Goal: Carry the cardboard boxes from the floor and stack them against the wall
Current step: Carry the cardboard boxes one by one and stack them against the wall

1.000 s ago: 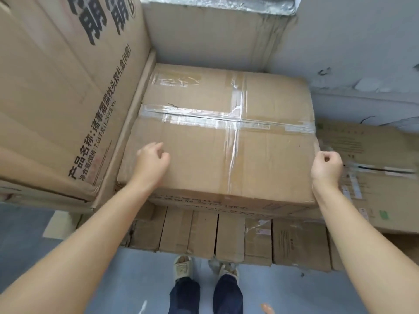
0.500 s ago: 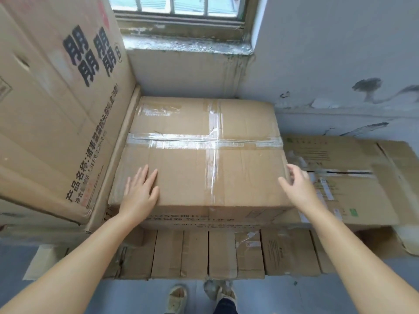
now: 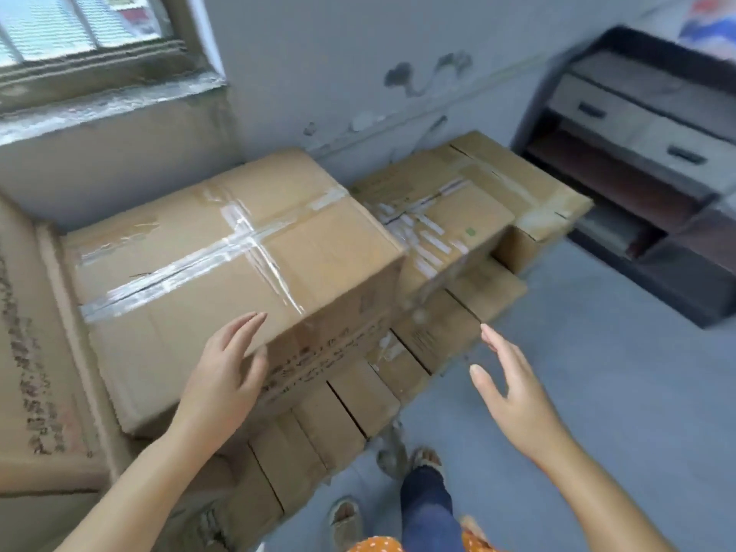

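**Taped box set on stack, hands off**

Left hand [image 3: 223, 372] fingers were straight and relaxed, palm at the near right corner of the taped box [image 3: 223, 272]; contact unclear, likely a last steadying touch. Right hand [image 3: 513, 388] was spread, grasping nothing, in the air right of the stack. Box sat on a row of smaller boxes [image 3: 338, 416], far side near the wall [image 3: 338, 73] under the window [image 3: 79, 29], a tall box [image 3: 36, 352] on its left and lower boxes [image 3: 458, 209] to the right. Looked seated. Cabinet [image 3: 645, 153] stood far right.

Left hand [image 3: 223, 376] rests flat on the taped cardboard box [image 3: 239, 272]; right hand [image 3: 513, 388] hovers spread, apart, just off its corner.
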`<state>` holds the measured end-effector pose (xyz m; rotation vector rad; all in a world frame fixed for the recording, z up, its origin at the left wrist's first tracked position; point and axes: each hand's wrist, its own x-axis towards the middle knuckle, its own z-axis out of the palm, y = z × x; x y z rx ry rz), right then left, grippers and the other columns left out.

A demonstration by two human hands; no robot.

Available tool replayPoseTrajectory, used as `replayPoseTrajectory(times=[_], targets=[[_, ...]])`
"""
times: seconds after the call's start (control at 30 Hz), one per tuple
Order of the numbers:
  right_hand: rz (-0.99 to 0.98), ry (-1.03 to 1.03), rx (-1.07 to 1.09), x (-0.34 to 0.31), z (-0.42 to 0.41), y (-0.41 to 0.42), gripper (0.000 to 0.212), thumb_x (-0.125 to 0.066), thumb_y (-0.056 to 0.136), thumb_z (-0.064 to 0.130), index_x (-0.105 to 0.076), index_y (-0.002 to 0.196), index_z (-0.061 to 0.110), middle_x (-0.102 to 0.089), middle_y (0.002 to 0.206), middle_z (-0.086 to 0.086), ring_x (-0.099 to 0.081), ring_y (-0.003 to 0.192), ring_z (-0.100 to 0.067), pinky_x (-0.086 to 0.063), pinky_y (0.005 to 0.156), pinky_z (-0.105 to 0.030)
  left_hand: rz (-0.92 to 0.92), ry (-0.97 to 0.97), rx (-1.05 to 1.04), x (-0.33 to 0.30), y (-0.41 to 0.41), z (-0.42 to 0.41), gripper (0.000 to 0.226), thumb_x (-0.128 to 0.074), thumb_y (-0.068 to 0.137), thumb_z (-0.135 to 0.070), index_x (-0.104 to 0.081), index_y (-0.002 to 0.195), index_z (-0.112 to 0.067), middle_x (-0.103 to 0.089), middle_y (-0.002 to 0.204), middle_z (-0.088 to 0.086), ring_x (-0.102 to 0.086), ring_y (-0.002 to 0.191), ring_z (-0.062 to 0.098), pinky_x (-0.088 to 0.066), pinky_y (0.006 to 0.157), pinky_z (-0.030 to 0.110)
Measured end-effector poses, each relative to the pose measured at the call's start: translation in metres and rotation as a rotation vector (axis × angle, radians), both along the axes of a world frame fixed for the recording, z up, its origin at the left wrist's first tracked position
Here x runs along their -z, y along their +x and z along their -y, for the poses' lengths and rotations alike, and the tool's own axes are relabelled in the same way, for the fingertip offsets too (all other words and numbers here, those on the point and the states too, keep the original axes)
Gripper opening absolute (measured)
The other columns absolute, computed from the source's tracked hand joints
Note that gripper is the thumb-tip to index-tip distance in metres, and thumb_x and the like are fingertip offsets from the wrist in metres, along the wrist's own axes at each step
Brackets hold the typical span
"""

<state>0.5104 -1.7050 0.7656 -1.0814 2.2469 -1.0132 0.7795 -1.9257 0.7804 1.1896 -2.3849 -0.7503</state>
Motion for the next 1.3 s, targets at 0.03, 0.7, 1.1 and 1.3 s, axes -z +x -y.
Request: replayPoseTrajectory(times=[0.03,0.7,1.1,1.3], targets=[[0.011,0.005,0.052,0.002,-0.02,0.01,0.053,-0.047,0.094,0.037,-0.025,0.142,0.039,-0.035,0.14,0.017,-0.029,0.132,0.003,-0.021,0.104,-0.016,-0.026,0.002,0.052,-0.001,-0.003,-0.011,0.044,-0.052,0.094,-0.018,-0.047,0.138,-0.018,-0.042,0.129,-0.014,-0.032,0.12,-0.007,-0.031,0.1,0.026],[0.188,-0.333,1.24,-0.014,-0.35,0.206,0.042,-0.048,0.096,0.013,-0.042,0.129,0.037,-0.055,0.128,0.01,-0.056,0.116,-0.007,-0.046,0.088,-0.01,-0.332,0.57,0.708,-0.02,-0.08,-0.251,0.039,-0.043,0.087,-0.027,-0.051,0.12,-0.048,-0.068,0.112,-0.01,-0.061,0.109,0.006,-0.046,0.095,0.028],[0.137,-0.549,1.857,-0.015,-0.593,0.378,0.032,-0.041,0.098,0.015,-0.049,0.125,0.03,-0.062,0.118,0.002,-0.065,0.096,0.001,-0.054,0.074,-0.016,-0.273,0.775,1.145,-0.013,-0.067,-0.53,0.036,-0.042,0.089,-0.012,-0.052,0.121,-0.025,-0.071,0.104,-0.004,-0.066,0.095,0.002,-0.052,0.086,0.025],[0.098,-0.618,2.123,-0.012,-0.654,0.424,0.033,-0.04,0.099,0.013,-0.046,0.129,0.025,-0.062,0.117,0.001,-0.066,0.095,-0.009,-0.054,0.072,-0.016,-0.172,0.79,1.382,-0.017,-0.088,-0.643,0.039,-0.038,0.095,0.005,-0.051,0.126,-0.015,-0.071,0.103,-0.004,-0.066,0.093,0.001,-0.053,0.082,0.021]])
